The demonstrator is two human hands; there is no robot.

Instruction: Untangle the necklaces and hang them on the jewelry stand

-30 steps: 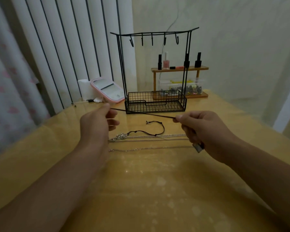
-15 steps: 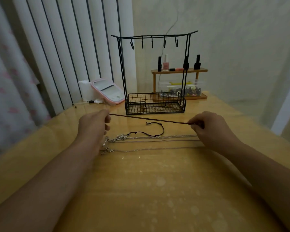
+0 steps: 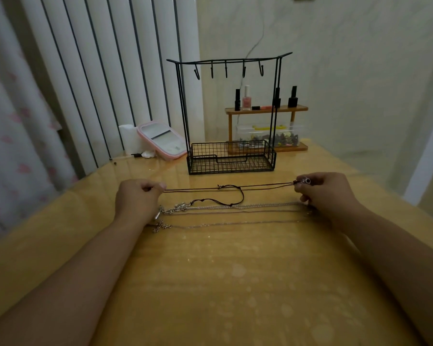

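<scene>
A dark cord necklace [image 3: 260, 187] is stretched straight between my two hands, low over the table. My left hand [image 3: 138, 199] pinches its left end. My right hand [image 3: 323, 193] pinches the right end, where a small silver pendant [image 3: 306, 181] shows at my fingertips. A second black cord [image 3: 225, 202] lies looped on the table just in front. Nearer to me, several silver chains [image 3: 230, 208] lie side by side in straight lines. The black wire jewelry stand [image 3: 229, 116] stands behind them, with several bare hooks on its top bar and a mesh basket at its base.
A wooden shelf [image 3: 266, 109] with nail polish bottles and a clear box of small items stands behind the stand. A pink-rimmed case [image 3: 161, 139] and a white block [image 3: 128, 141] sit at the back left. The yellow wooden table [image 3: 223, 283] ends at the blinds on the left.
My hands have moved apart and lowered, pulling the dark cord out long and taut close to the table. The pendant now shows at my right fingertips.
</scene>
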